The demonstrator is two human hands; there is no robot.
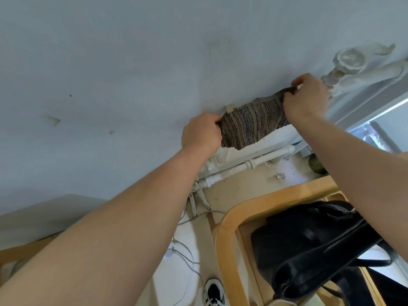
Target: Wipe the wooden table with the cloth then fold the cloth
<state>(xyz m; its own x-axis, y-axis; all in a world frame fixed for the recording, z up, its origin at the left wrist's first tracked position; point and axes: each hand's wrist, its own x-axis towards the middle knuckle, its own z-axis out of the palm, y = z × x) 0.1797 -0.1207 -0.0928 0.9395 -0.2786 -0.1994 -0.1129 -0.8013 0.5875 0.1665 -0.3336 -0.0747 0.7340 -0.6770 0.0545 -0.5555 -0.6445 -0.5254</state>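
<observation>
Cloth (pixel 254 127), striped and dark-toned, hangs in the air between both hands, stretched out in front of the pale blue wall (pixel 110 62) and above the white pipes (pixel 249 164) that run along its foot. The left hand (pixel 201 134) has its fingers closed on the cloth's lower left edge, and the right hand (pixel 306 96) pinches the upper right corner, thumb and fingers shut on the fabric, so the piece is pulled taut on a slant between them with its lower edge hanging free. Both arms reach well forward and up. No wooden tabletop shows under the cloth; the only wood in view is a curved frame (pixel 229 226), seemingly a chair, low on the right with a black bag (pixel 309 244) resting on it, and a strip of wood at the lower left edge. With the cloth lifted clear of any surface and spread by two corners, the wiping part looks to be over, though the table's state cannot be checked from here. The fold itself appears only to be starting: the cloth seems to be in a single open layer, with no crease visible, so bringing edges together and setting the folded cloth down is what remains.
</observation>
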